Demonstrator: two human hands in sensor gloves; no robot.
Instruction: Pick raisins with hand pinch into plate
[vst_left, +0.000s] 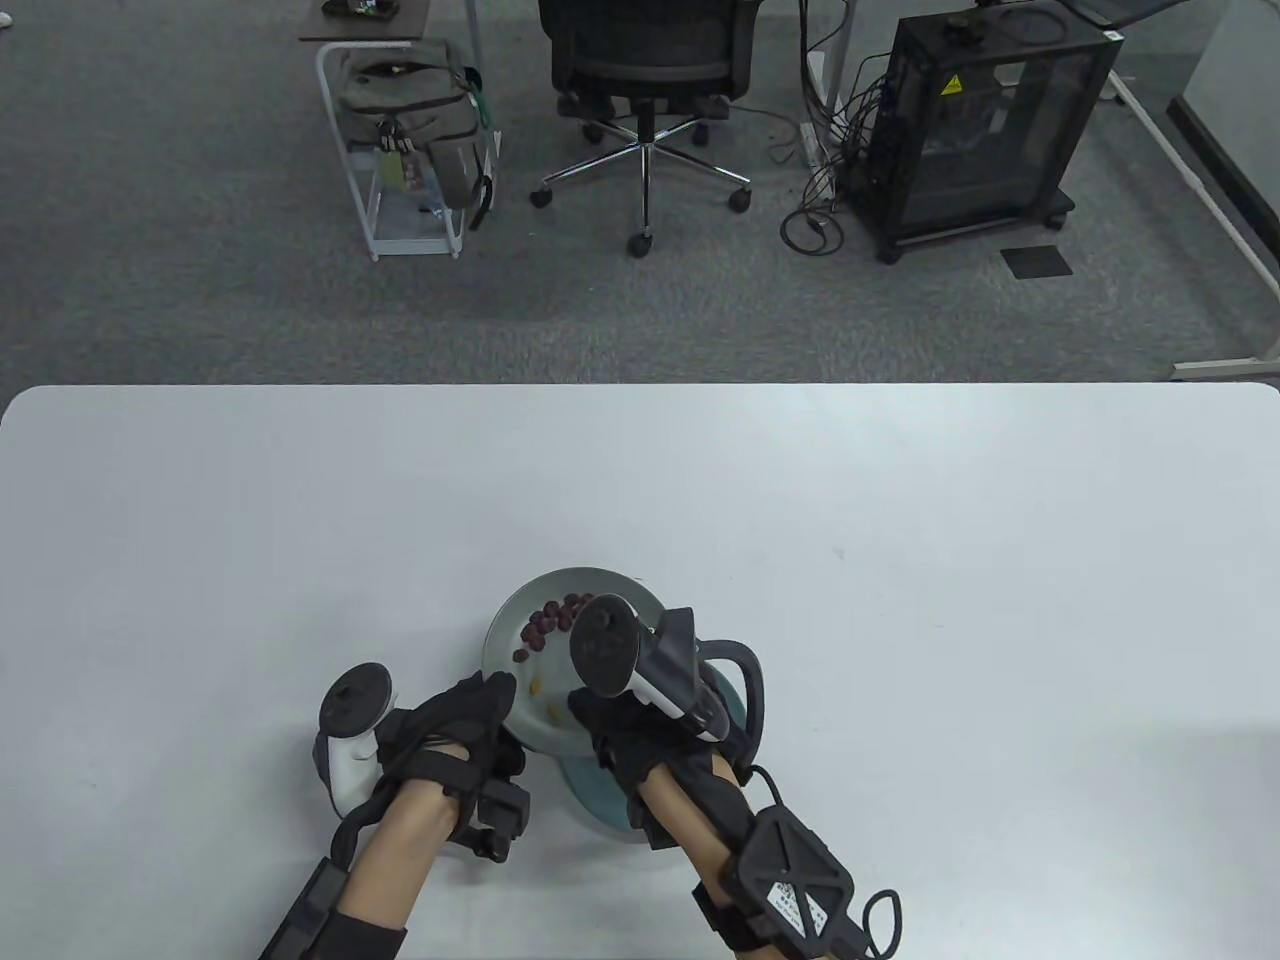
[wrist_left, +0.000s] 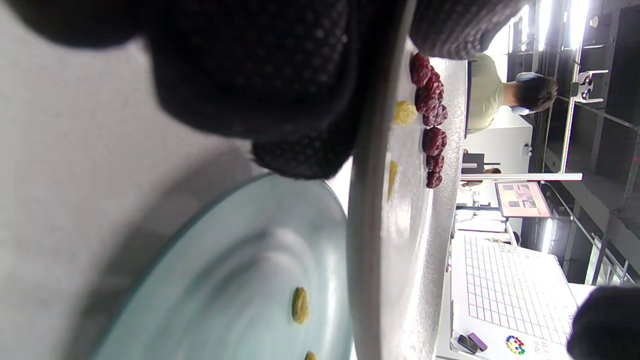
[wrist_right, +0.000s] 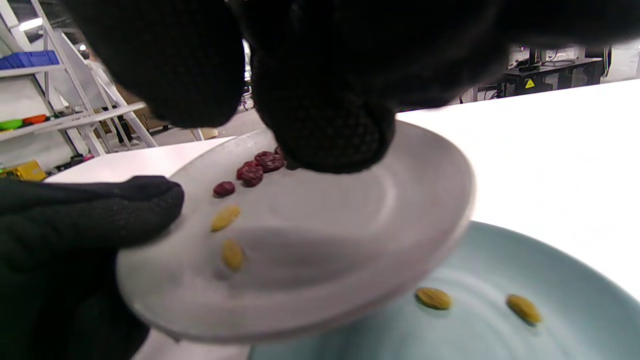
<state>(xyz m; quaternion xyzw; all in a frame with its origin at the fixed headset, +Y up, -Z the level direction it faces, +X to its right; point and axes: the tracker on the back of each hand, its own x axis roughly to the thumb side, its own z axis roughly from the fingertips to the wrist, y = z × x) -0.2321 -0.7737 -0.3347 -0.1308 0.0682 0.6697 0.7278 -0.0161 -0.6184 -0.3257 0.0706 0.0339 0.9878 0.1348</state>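
Observation:
My left hand (vst_left: 485, 700) grips the near-left rim of a grey plate (vst_left: 560, 577) and holds it tilted above a pale blue plate (vst_left: 592, 797). The grey plate (wrist_right: 350, 240) carries several dark red raisins (wrist_right: 252, 172) and two yellow raisins (wrist_right: 225, 218). Two more yellow raisins (wrist_right: 433, 298) lie on the blue plate (wrist_right: 475, 325). My right hand (wrist_right: 325, 130) hangs over the grey plate, its fingertips just above the red raisins. Whether it pinches a raisin is hidden. In the left wrist view my fingers (wrist_left: 280, 100) clasp the grey plate's edge (wrist_left: 367, 200).
The white table (vst_left: 900, 520) spreads wide on all sides of the two plates. An office chair (vst_left: 645, 90), a bag on a rack (vst_left: 415, 120) and a black cabinet (vst_left: 985, 120) stand on the floor beyond its far edge.

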